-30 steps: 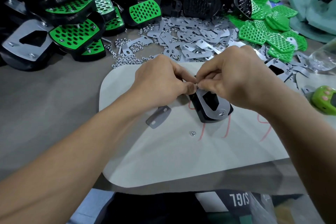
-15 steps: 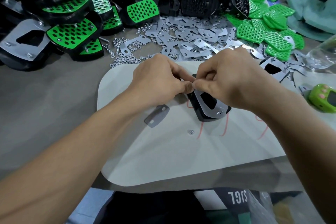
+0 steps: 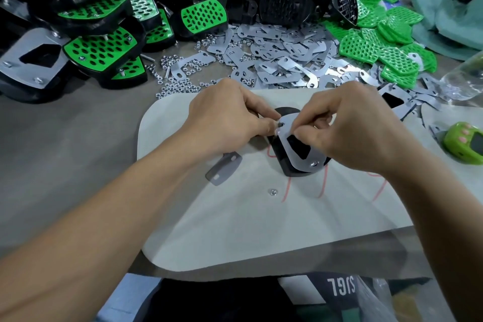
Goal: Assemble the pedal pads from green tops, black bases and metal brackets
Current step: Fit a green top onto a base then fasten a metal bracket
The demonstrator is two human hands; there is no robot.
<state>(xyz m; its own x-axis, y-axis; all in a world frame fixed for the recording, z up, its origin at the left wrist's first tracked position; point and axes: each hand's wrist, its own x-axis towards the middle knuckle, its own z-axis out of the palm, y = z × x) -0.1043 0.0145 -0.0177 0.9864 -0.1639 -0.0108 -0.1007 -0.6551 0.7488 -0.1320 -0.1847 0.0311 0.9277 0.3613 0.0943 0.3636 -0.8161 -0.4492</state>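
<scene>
A black pedal base (image 3: 290, 168) lies face down on the pale work mat (image 3: 235, 230), with a metal bracket (image 3: 294, 158) on its back and a nut (image 3: 314, 163) at the near corner. My left hand (image 3: 224, 123) grips the base's left edge, its fingertips at the bracket's far hole. My right hand (image 3: 347, 128) pinches something small at that same corner; the piece itself is hidden by the fingers. A loose small bracket (image 3: 223, 168) and a loose nut (image 3: 273, 192) lie on the mat.
Finished green-and-black pedals (image 3: 99, 52) are stacked at the far left. Black bases (image 3: 282, 5) are piled at the back, metal brackets (image 3: 282, 60) and nuts (image 3: 180, 81) in the middle, green tops (image 3: 386, 47) at the right. A green toy-like gadget (image 3: 466, 142) sits at the right edge.
Both hands stay on the pedal; the fingers have shifted slightly at the bracket's far corner. The view has moved a little.
</scene>
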